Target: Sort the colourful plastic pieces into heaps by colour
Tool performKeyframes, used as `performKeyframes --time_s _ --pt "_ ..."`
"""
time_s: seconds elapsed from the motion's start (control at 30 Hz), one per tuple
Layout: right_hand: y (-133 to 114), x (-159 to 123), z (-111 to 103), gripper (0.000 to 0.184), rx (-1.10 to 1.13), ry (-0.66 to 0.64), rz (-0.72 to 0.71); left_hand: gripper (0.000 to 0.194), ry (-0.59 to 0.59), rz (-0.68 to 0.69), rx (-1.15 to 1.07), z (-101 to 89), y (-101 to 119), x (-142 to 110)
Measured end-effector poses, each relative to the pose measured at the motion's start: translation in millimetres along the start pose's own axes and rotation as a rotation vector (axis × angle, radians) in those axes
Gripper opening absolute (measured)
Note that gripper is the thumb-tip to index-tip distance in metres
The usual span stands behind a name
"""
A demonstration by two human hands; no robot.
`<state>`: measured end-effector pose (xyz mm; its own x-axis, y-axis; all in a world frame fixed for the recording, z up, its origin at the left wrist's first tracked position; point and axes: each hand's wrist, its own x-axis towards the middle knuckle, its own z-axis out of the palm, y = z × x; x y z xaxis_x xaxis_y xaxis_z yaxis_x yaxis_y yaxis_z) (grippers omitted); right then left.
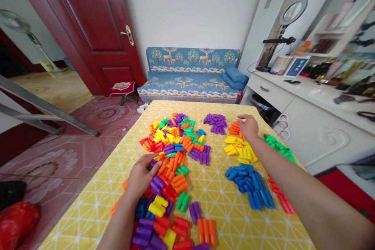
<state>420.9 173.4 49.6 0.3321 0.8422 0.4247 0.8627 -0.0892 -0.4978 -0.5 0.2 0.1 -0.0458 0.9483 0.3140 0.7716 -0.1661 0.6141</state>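
Several toy building blocks made of joined plastic tubes lie on a table. My left hand [141, 175] rests at the left edge of a mixed-colour pile [168, 136], thumb and index finger apart over purple and orange blocks; nothing is visibly gripped. My right hand [249, 127] reaches to the far right, above a small group of orange blocks [233, 128]. Its index finger is stretched out, while the other fingers are partly hidden. Close to that hand are yellow blocks [240, 149], with blue blocks [252, 183] nearer me. Purple blocks [216, 122] form a group farther left.
Green blocks [279, 147] and red blocks [281, 195] lie along the right side, partly behind my right forearm. A yellow patterned cloth [219, 191] covers the table. Beyond it stands a blue sofa [187, 80]; a white dresser [293, 97] is at the right.
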Motion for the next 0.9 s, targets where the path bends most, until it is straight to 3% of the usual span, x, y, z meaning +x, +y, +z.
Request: performKeyframes --time_s 0.1,0.23,0.37,0.5,0.63,0.9 --pt "-38 -26 -3 0.026 0.208 -0.05 -0.075 0.041 0.002 0.007 0.0 -0.1 0 0" --pt "-93 -93 -11 0.023 0.677 -0.298 -0.209 0.041 0.002 0.007 -0.001 0.0 1 0" --pt "-123 -168 -14 0.017 0.675 -0.617 -0.347 0.041 0.005 0.007 -0.004 0.4 0 0" --pt "-130 -219 -6 0.039 0.571 -0.794 -0.377 0.043 0.003 0.002 -0.008 0.7 0 0" --pt "-131 -242 6 0.043 0.631 -0.759 -0.308 0.043 -0.003 -0.003 -0.008 1.4 0 0" --pt "-126 -250 25 0.033 0.852 -0.53 -0.156 0.044 -0.005 0.003 -0.006 0.9 -1 0"
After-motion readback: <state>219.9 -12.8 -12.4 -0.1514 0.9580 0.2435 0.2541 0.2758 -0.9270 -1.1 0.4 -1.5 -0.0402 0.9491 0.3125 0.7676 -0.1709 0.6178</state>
